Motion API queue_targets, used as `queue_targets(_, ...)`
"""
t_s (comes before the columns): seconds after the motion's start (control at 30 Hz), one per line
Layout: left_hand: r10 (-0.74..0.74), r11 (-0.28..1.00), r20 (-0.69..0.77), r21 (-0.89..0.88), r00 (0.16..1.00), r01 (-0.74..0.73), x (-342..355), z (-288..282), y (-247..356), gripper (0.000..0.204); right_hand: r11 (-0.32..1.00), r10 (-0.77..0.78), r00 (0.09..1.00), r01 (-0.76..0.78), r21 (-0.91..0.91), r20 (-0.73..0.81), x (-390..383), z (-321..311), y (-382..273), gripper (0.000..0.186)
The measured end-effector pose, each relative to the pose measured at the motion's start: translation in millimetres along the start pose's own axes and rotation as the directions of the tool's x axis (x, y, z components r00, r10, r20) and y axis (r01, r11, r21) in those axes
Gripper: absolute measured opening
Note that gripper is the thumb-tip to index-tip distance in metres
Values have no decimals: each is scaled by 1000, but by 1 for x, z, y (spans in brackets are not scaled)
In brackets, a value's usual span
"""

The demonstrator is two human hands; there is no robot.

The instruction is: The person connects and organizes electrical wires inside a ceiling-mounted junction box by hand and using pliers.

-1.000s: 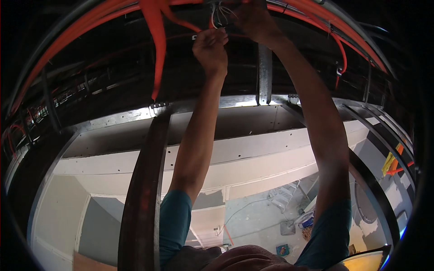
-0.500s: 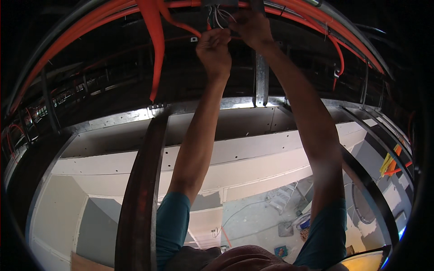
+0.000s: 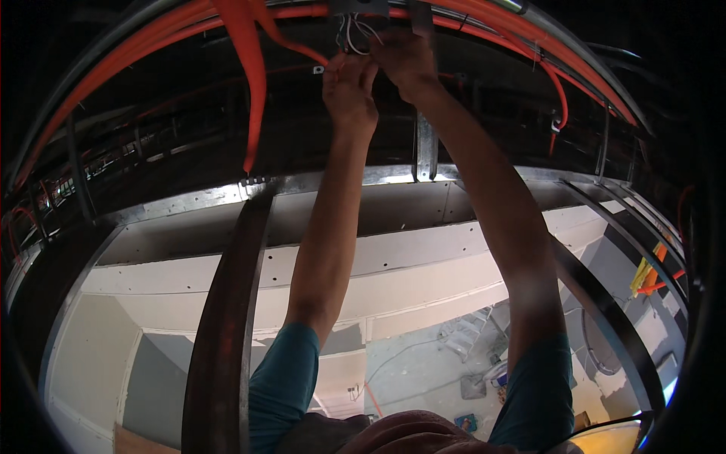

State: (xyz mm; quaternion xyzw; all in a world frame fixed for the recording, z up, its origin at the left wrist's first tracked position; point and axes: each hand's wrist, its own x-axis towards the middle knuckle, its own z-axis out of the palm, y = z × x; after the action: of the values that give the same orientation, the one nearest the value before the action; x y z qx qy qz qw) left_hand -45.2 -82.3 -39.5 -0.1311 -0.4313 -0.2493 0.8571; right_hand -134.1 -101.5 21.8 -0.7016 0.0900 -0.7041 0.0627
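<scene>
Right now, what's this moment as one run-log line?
left hand: raised to white wires; right hand: at white wires; grips: unclear; grey junction box: above; orange conduit: hanging, left

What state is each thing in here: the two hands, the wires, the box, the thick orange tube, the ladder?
Left hand: raised, fingers bent at the wires; grip unclear.
Right hand: raised beside it, fingers bent; grip unclear.
Wires: curved, coming out of the box.
Box: overhead, wires emerging.
Thick orange tube: bent, running downward.
Ladder: below; standing or lying, unclear.
</scene>
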Motion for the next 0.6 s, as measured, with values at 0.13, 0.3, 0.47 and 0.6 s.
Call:
queue_targets(0.13,-57,998,17,-7,998,57,4,-1,3,36,966,252,959,-257,19,133,3,-3,-3,24)
queue_targets(0.3,-75,995,-83,57,994,80,15,-2,1,40,940,215,966,-245,239,144,10,5,10,18)
queue_targets(0.47,139,937,38,317,990,-144,32,-25,8,36,702,-285,932,361,-614,222,14,3,11,23)
queue_targets(0.6,149,965,114,200,982,-170,43,-22,-5,37,763,-134,909,349,-544,395,33,-5,30,31)
